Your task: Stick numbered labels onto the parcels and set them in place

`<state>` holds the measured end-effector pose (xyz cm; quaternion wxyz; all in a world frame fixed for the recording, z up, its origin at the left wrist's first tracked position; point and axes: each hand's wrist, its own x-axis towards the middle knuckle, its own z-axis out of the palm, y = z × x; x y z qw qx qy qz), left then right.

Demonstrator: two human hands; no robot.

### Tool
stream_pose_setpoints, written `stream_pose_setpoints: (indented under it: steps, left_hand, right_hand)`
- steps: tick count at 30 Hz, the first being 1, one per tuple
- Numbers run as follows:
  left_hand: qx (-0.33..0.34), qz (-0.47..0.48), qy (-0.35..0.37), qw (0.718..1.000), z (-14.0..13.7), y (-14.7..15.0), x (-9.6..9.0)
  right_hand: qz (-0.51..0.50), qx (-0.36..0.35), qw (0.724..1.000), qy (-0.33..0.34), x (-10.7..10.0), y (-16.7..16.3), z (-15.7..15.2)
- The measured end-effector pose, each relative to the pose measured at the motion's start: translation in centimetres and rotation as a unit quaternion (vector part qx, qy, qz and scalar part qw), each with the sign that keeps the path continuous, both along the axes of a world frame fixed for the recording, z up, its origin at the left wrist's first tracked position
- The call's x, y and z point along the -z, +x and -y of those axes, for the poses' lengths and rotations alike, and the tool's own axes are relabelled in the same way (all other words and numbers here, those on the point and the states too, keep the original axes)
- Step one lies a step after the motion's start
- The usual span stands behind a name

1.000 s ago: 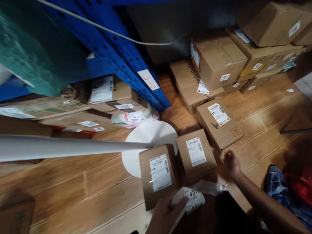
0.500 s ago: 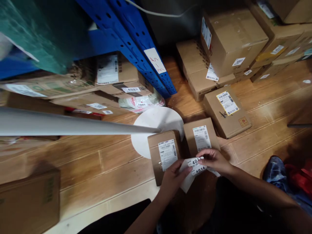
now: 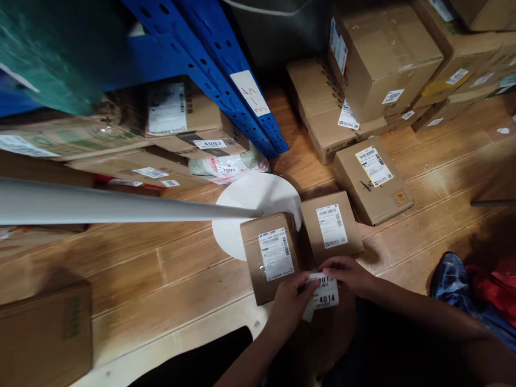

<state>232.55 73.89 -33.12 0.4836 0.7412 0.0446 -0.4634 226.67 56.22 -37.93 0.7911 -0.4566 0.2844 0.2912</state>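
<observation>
Pinching a label strip from 2 sides, I have my left hand clamped on its left edge and my right hand clamped on its far right corner. The strip, reading 4014, is nearer to me than the left carton and the right carton, close to the white round base.

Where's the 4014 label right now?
Low in the head view, just right of centre: the 4014 label is held by the left hand and right hand, below a box in the picture.
</observation>
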Motion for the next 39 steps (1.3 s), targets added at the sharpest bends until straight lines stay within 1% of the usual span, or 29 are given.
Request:
stream_pose_setpoints:
  steps: [2, 3, 5, 7, 8, 10, 12, 14, 16, 21, 23, 26, 30, 33, 34, 35, 36, 37, 39]
  left_hand:
    - [0.044, -0.01, 0.003, 0.999, -0.3, -0.5, 0.0]
    - [0.051, -0.022, -0.004, 0.998, -0.4, -0.8, 0.1]
    - [0.044, -0.056, -0.02, 0.997, -0.5, -1.4, 0.2]
    - [0.024, -0.082, -0.01, 0.996, -0.6, -2.0, 0.6]
    - [0.016, -0.081, 0.011, 0.996, -0.6, -2.2, 0.7]
    - [0.018, -0.051, 0.07, 0.996, -0.7, -2.5, 1.2]
    - [0.035, -0.007, 0.128, 0.991, -0.8, -2.7, 1.5]
    - [0.063, 0.019, 0.158, 0.985, -1.0, -3.0, 1.8]
    - [0.088, 0.014, 0.163, 0.983, -1.3, -3.3, 1.9]
    - [0.118, -0.03, 0.101, 0.987, -2.1, -4.0, 1.7]
    - [0.123, -0.033, 0.097, 0.987, -2.4, -4.0, 1.6]
    - [0.118, -0.014, 0.128, 0.985, -2.8, -3.8, 1.6]
    - [0.117, 0.0, 0.145, 0.983, -3.3, -3.2, 1.9]
    - [0.116, -0.03, 0.143, 0.982, -3.5, -3.4, 2.2]
    - [0.128, -0.044, 0.139, 0.981, -3.6, -3.5, 2.2]
    - [0.157, -0.053, 0.139, 0.976, -3.6, -3.7, 2.2]
    - [0.205, -0.057, 0.144, 0.966, -3.7, -4.0, 2.1]
    - [0.266, -0.056, 0.156, 0.95, -3.7, -4.2, 1.9]
    - [0.387, -0.047, 0.188, 0.902, -3.8, -4.5, 1.3]
  right_hand:
    - [-0.027, -0.035, 0.999, 0.023, 0.4, -1.1, 0.1]
    - [-0.022, -0.048, 0.998, 0.026, 0.5, -1.6, 0.1]
    - [0.009, -0.053, 0.999, -0.001, 0.9, -2.3, -0.1]
    - [0.034, -0.04, 0.997, -0.053, 1.2, -2.8, -0.6]
    - [0.039, -0.032, 0.996, -0.079, 1.4, -3.0, -1.0]
    - [0.05, -0.023, 0.991, -0.124, 1.7, -3.3, -1.9]
    - [0.058, -0.017, 0.987, -0.147, 2.1, -3.7, -2.8]
    - [0.055, -0.022, 0.988, -0.139, 2.4, -4.2, -3.6]
    - [0.045, -0.032, 0.991, -0.123, 2.7, -4.9, -4.0]
    - [0.073, -0.033, 0.985, -0.151, 3.3, -5.7, -3.6]
    - [0.099, -0.04, 0.982, -0.154, 3.5, -5.7, -3.4]
    - [0.136, -0.053, 0.978, -0.149, 3.6, -5.6, -3.6]
    - [0.121, -0.039, 0.983, -0.132, 3.9, -4.9, -4.8]
    - [0.122, -0.038, 0.98, -0.152, 4.1, -4.9, -5.2]
    - [0.129, -0.042, 0.977, -0.166, 4.2, -5.2, -5.0]
    - [0.139, -0.046, 0.972, -0.185, 4.5, -5.6, -4.5]
    - [0.148, -0.048, 0.965, -0.212, 4.9, -6.1, -3.9]
    - [0.155, -0.041, 0.954, -0.253, 5.5, -6.7, -3.0]
    - [0.155, -0.001, 0.924, -0.35, 6.9, -7.7, -0.9]
